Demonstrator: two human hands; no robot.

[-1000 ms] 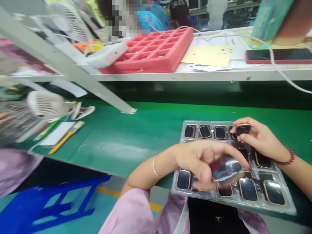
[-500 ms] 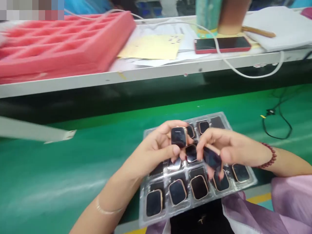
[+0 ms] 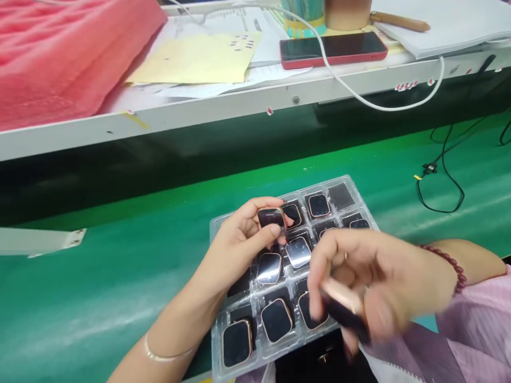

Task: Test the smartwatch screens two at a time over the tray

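Between the thumb and fingers of my left hand (image 3: 249, 234) is a smartwatch (image 3: 271, 217) without a strap, its dark screen facing up. My right hand (image 3: 371, 276) grips another strapless smartwatch (image 3: 345, 303) by its edges, tilted so its gold-coloured side shows; motion blurs it. Both hands are over a clear plastic tray (image 3: 263, 348) with compartments, which rests by my lap. Several more watch bodies with gold rims lie in it, such as a dark one (image 3: 277, 320) at the front and a shiny one (image 3: 269, 267) under my left hand. My right hand hides part of the tray.
Under the tray spreads a green work surface (image 3: 120, 287). Above it runs a white shelf (image 3: 223, 109) with pink foam (image 3: 80, 58), papers, a red-edged phone (image 3: 333, 49) and a pen (image 3: 400, 21). A white cable (image 3: 355, 96) hangs over its edge; a black cable (image 3: 459, 186) lies right.
My right hand has moved lower and closer to me with its smartwatch, tilting it further. My left hand still holds its smartwatch, turned slightly. The whole view has shifted.
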